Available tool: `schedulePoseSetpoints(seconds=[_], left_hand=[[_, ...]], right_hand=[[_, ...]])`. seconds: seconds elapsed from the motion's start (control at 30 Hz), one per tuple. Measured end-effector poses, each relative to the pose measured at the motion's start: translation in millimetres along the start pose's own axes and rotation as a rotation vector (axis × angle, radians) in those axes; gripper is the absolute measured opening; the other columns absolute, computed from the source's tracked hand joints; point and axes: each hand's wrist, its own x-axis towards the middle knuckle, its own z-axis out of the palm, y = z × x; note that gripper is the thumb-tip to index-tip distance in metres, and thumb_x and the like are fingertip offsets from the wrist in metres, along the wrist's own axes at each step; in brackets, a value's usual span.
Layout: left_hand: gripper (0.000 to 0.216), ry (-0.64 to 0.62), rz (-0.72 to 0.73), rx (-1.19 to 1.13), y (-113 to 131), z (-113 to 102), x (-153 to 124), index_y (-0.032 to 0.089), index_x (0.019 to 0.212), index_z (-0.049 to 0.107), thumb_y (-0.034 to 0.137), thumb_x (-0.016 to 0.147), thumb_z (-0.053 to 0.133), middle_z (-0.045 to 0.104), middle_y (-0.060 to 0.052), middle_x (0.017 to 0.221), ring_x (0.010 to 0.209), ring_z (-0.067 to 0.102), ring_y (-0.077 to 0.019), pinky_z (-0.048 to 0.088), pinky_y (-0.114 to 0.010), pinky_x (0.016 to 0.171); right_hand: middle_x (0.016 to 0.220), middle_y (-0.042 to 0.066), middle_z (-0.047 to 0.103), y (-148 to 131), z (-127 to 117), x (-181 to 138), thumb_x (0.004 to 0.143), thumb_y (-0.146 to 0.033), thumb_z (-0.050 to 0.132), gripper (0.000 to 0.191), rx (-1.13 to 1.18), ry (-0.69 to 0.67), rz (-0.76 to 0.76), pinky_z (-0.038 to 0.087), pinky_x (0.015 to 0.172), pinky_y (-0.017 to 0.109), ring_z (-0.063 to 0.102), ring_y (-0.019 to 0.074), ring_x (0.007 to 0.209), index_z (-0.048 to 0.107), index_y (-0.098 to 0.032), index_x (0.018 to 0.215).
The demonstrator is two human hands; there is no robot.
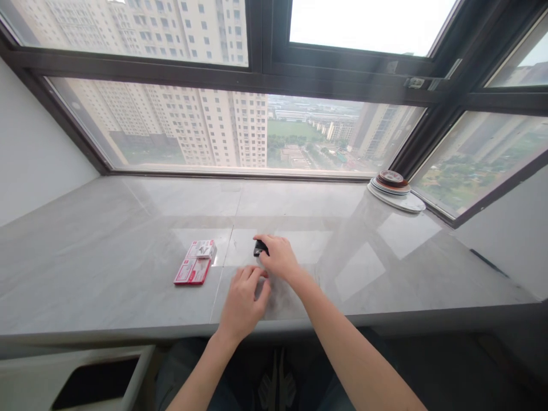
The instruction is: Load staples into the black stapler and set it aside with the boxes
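Note:
My right hand (279,256) is closed on what looks like a small black stapler (259,248), which sits at the counter surface. Thumb and fingers cover much of it, and a silvery bit shows at its near end. Just below and to the left, my left hand (245,302) is held low over the counter, fingers bent and thumb apart from them, with nothing visible in it. Left of both hands lie flat red-and-white boxes (192,272). A smaller white box (205,249) rests on their far right part.
The grey marble-look counter (128,257) runs along a dark-framed window (240,177). A stack of round plates or lids (396,197) stands in the far right corner. Below the front edge at left is a pale surface with a dark rectangular item (96,383).

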Motion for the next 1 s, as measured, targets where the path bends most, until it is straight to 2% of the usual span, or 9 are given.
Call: schedulePoseSetpoints(seconds=[0.13, 0.3, 0.4, 0.5, 0.6, 0.7, 0.8, 0.9, 1.0], left_hand=[[0.047, -0.050, 0.076, 0.114, 2.9, 6.7, 8.0, 0.029, 0.148, 0.047, 0.041, 0.102, 0.050, 0.046, -0.007, 0.155, 0.146, 0.034, -0.0311, 0.031, -0.054, 0.119], [0.054, -0.133, 0.135, 0.177, 3.2, 15.7, 10.2, 0.030, 0.156, 0.036, 0.044, 0.104, 0.046, 0.039, -0.006, 0.161, 0.152, 0.028, -0.0282, 0.021, -0.055, 0.124], [0.056, -0.085, 0.090, 0.198, 2.0, 18.7, 8.7, 0.031, 0.157, 0.034, 0.044, 0.104, 0.045, 0.033, -0.007, 0.164, 0.152, 0.028, -0.0281, 0.022, -0.055, 0.124], [0.058, -0.038, 0.044, 0.209, 0.8, 20.7, 7.4, 0.031, 0.158, 0.032, 0.045, 0.104, 0.046, 0.030, -0.007, 0.166, 0.153, 0.028, -0.0283, 0.023, -0.055, 0.124], [0.059, -0.021, 0.022, 0.204, 0.6, 22.3, 7.0, 0.029, 0.159, 0.031, 0.045, 0.104, 0.047, 0.027, -0.009, 0.167, 0.153, 0.028, -0.0281, 0.023, -0.054, 0.125], [0.061, -0.020, 0.017, 0.174, 0.9, 24.0, 7.1, 0.025, 0.158, 0.031, 0.045, 0.103, 0.048, 0.027, -0.011, 0.167, 0.153, 0.027, -0.0282, 0.024, -0.053, 0.125], [0.061, 0.026, 0.003, 0.109, -2.1, 20.7, 6.3, 0.021, 0.158, 0.030, 0.040, 0.103, 0.048, 0.030, -0.013, 0.165, 0.153, 0.027, -0.0271, 0.026, -0.051, 0.125], [0.054, 0.177, -0.098, 0.109, -14.9, 5.8, 1.3, 0.021, 0.155, 0.034, 0.032, 0.103, 0.044, 0.036, -0.012, 0.162, 0.153, 0.027, -0.0258, 0.025, -0.051, 0.126], [0.054, 0.346, -0.309, 0.249, -37.1, -16.8, -10.3, 0.016, 0.152, 0.040, 0.033, 0.101, 0.048, 0.027, -0.016, 0.165, 0.156, 0.015, -0.0336, 0.017, -0.061, 0.125]], right_hand=[[0.120, 0.004, 0.071, 16.8, -9.6, -39.5, 0.095, -0.037, 0.059, 0.028, 0.033, 0.200, 0.057, 0.017, 0.120, 0.048, 0.060, 0.0222, 0.116, 0.067, -0.028, 0.121], [0.108, 0.000, 0.075, 7.2, -0.8, -38.5, 0.091, -0.039, 0.063, 0.020, 0.138, 0.328, 0.117, 0.013, 0.123, 0.050, 0.064, 0.0211, 0.105, 0.072, -0.028, 0.105], [0.106, 0.001, 0.076, 8.7, -4.3, -26.7, 0.090, -0.044, 0.062, 0.024, 0.426, 0.398, 0.148, 0.027, 0.119, 0.048, 0.067, 0.0208, 0.101, 0.071, -0.027, 0.104], [0.116, 0.007, 0.075, 24.5, -12.9, -22.4, 0.092, -0.053, 0.053, 0.038, 0.868, 0.557, 0.234, 0.046, 0.102, 0.041, 0.067, 0.0233, 0.109, 0.066, -0.023, 0.113], [0.129, 0.010, 0.070, 49.4, -19.4, -29.0, 0.094, -0.058, 0.039, 0.048, 1.234, 0.678, 0.359, 0.052, 0.097, 0.040, 0.062, 0.0246, 0.124, 0.059, -0.022, 0.120], [0.132, 0.011, 0.068, 71.4, -23.1, -44.5, 0.094, -0.061, 0.035, 0.051, 1.388, 0.624, 0.458, 0.054, 0.100, 0.043, 0.061, 0.0251, 0.129, 0.057, -0.022, 0.117], [0.134, 0.011, 0.066, 83.1, -27.1, -68.0, 0.094, -0.063, 0.039, 0.049, 1.389, 0.565, 0.456, 0.053, 0.105, 0.048, 0.061, 0.0256, 0.129, 0.055, -0.023, 0.119], [0.139, 0.011, 0.061, 85.5, -31.3, -98.1, 0.097, -0.059, 0.041, 0.047, 1.318, 0.563, 0.445, 0.052, 0.109, 0.050, 0.059, 0.0251, 0.132, 0.050, -0.025, 0.128], [0.139, 0.011, 0.060, 81.3, -33.2, -125.8, 0.098, -0.055, 0.042, 0.048, 1.208, 0.582, 0.452, 0.053, 0.107, 0.051, 0.059, 0.0251, 0.132, 0.044, -0.027, 0.138]])
